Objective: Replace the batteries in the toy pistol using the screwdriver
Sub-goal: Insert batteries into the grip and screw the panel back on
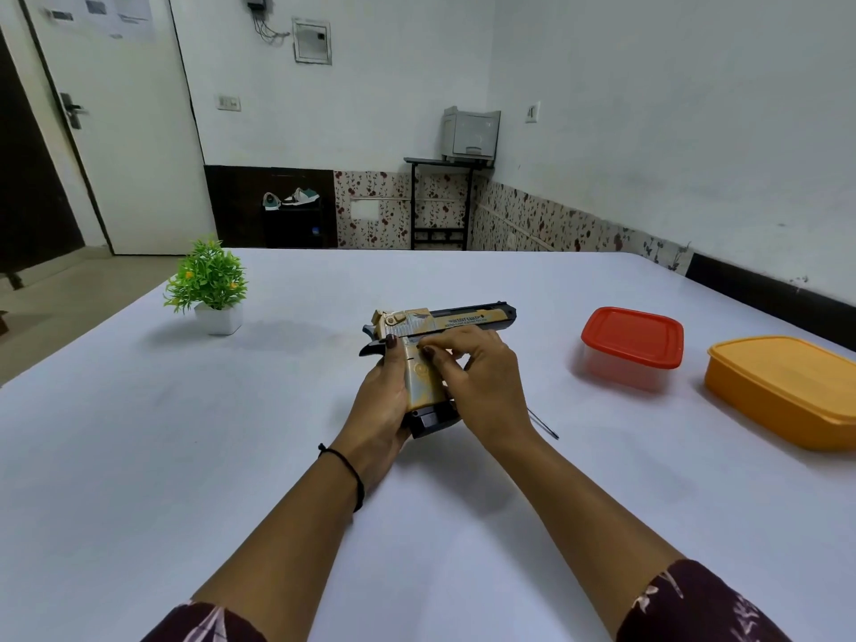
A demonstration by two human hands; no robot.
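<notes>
A gold and black toy pistol point(444, 319) is held just above the white table point(139, 456), barrel pointing right, grip toward me. My left hand point(382, 403) grips the handle from the left, thumb up near the hammer. My right hand point(472, 377) lies curled over the right side of the grip, its fingertips pinching at the upper grip panel. A thin screwdriver shaft point(544, 424) pokes out on the table behind my right wrist; its handle is hidden. No batteries are visible.
A small green potted plant point(208, 284) stands at the table's far left. A clear box with a red lid point(632, 347) and an orange lidded box point(787, 389) sit at the right. Walls, a door and a printer stand lie beyond.
</notes>
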